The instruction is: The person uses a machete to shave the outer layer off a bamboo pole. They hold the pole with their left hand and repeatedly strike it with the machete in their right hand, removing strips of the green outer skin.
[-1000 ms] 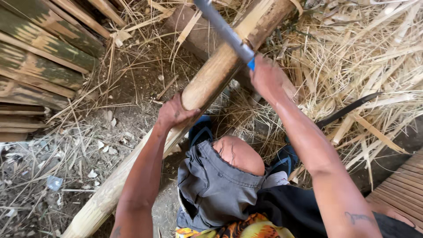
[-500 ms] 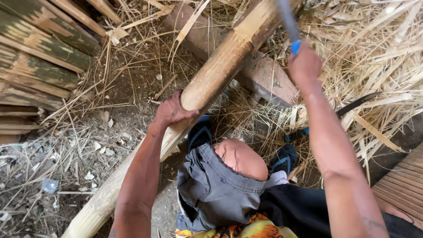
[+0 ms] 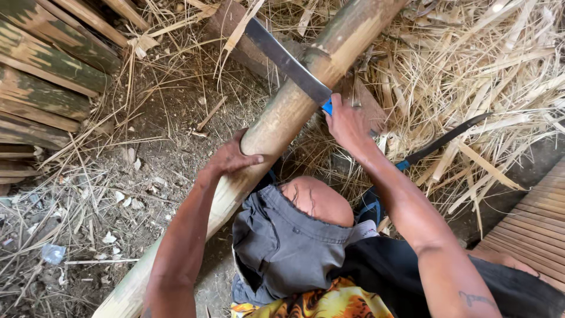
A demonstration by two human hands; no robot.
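We see split bamboo slats [image 3: 41, 88] stacked at left, straw shavings [image 3: 500, 70] heaped at right, second blade [image 3: 441, 141] lying among them.

The bamboo pole [image 3: 276, 123] is tan-yellow with brown streaks. The machete [image 3: 288, 62] has a dark grey blade and a blue handle. The shorts [image 3: 282, 241] are grey, the cloth [image 3: 318, 301] below them orange-yellow and flame-patterned. The split bamboo slats [image 3: 41, 76] are mottled green and brown, the shavings [image 3: 471, 65] pale straw.

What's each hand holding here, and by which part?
The right hand grips a big knife by its blue handle, blade on the bamboo pole. The left hand clasps the pole partway along its shaft.
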